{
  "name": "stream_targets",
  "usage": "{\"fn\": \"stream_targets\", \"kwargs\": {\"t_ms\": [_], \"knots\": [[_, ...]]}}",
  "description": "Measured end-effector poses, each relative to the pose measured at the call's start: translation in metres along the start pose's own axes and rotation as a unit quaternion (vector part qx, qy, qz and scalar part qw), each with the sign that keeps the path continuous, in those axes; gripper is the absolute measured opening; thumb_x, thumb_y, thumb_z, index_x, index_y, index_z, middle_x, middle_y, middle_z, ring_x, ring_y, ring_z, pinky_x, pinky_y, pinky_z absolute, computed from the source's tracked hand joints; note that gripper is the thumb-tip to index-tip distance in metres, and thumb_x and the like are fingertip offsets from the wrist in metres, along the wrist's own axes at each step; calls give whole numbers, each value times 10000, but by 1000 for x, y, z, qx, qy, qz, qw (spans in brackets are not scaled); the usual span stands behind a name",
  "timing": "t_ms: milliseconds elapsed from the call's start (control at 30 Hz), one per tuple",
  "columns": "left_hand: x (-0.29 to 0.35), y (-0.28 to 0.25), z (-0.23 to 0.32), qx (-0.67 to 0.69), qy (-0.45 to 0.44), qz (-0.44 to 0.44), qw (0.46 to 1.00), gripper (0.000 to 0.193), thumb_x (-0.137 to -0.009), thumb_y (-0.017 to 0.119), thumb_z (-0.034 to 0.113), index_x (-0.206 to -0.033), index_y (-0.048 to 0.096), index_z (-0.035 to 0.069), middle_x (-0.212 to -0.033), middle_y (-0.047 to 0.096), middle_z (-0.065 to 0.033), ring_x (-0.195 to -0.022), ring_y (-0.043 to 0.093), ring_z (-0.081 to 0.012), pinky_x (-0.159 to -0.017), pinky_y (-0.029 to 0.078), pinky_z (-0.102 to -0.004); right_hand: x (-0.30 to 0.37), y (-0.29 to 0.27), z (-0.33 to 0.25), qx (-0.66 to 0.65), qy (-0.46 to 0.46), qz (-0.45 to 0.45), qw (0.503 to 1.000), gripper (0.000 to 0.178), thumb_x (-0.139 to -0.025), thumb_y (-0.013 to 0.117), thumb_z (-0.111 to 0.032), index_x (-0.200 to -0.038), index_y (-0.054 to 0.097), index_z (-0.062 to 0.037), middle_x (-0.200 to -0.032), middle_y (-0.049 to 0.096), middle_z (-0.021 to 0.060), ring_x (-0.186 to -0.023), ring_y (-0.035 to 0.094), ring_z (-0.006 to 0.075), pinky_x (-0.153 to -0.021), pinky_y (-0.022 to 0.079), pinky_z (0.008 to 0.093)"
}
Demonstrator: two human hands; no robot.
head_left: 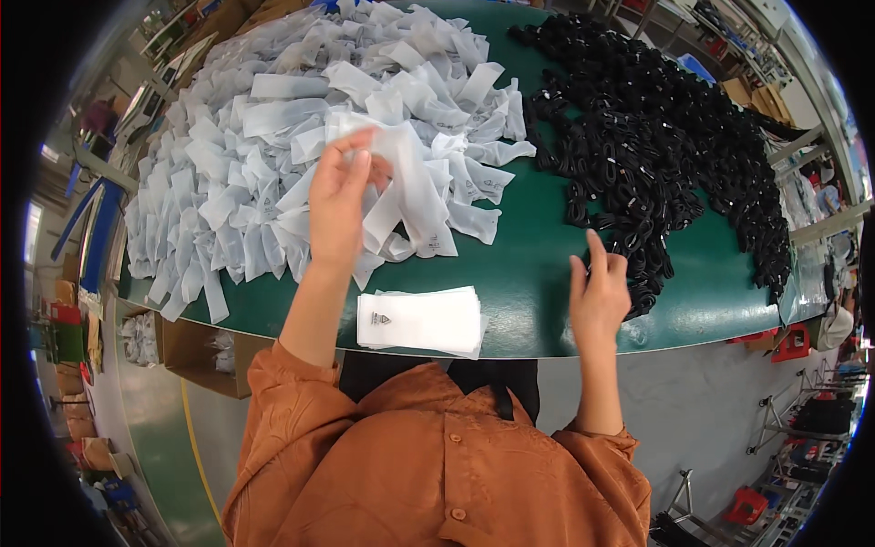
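My left hand [337,205] is raised over a big heap of frosted plastic bags [232,182]. Its thumb and index finger curve toward each other, while the other fingers pass behind one whitish frosted bag [415,187], which hangs from the hand. At the near edge of the black cable pile [638,173], my right hand [602,296] has its index finger and thumb apart, close to the coiled cables. Whether its other fingers touch a cable is hidden. Between my forearms, a flat stack of white bags [424,321] with a small dark print lies at the table's front edge.
The green table [510,273] has a curved-looking front edge right before my body. Below it on the left stands an open cardboard box [205,360] with bags inside. Metal racks [807,141] and red bins [747,504] are on the right.
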State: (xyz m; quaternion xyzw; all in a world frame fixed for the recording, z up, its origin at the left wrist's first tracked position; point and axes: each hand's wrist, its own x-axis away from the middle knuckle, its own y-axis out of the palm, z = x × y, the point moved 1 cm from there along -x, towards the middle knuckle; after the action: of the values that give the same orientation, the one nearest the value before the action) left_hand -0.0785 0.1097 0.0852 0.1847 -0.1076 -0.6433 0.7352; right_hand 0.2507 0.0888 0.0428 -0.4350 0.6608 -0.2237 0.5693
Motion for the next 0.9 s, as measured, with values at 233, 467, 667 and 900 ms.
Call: {"fn": "stream_targets", "kwargs": {"t_ms": [233,467,667,900], "knots": [[89,16,-56,-458,176,-185,852,284,-856,730,52,-1126,657,0,-1093,649,-134,-1024,634,-281,-902,504,-371,19,15,13,-10,-31,-102,994,242,-834,777,-162,-928,580,-57,-989,523,131,-800,622,333,-609,515,422],[128,29,-104,-510,199,-205,812,181,-795,752,80,-893,612,19,-888,563,-115,-845,578,-338,-740,487,-413,48,16,-7,-186,-58,-167,966,288,-819,746,-41,-1062,594,-13,-961,587,150,-803,628,372,-661,504,440],[125,20,-101,-443,92,-189,872,106,-856,682,0,-924,601,14,-882,575,-105,-782,590,-262,-687,489,-349,65,2,-11,-405,47,-298,863,226,-918,676,-80,-1127,660,5,-898,591,30,-735,539,95,-607,462,262],[123,21,-90,-342,-4,-180,922,70,-897,647,-27,-942,605,5,-931,621,-76,-788,577,-174,-710,487,-281,75,0,-15,-569,225,-465,640,301,-990,572,-155,-1234,658,0,-866,635,18,-649,530,70,-584,432,205]]}}
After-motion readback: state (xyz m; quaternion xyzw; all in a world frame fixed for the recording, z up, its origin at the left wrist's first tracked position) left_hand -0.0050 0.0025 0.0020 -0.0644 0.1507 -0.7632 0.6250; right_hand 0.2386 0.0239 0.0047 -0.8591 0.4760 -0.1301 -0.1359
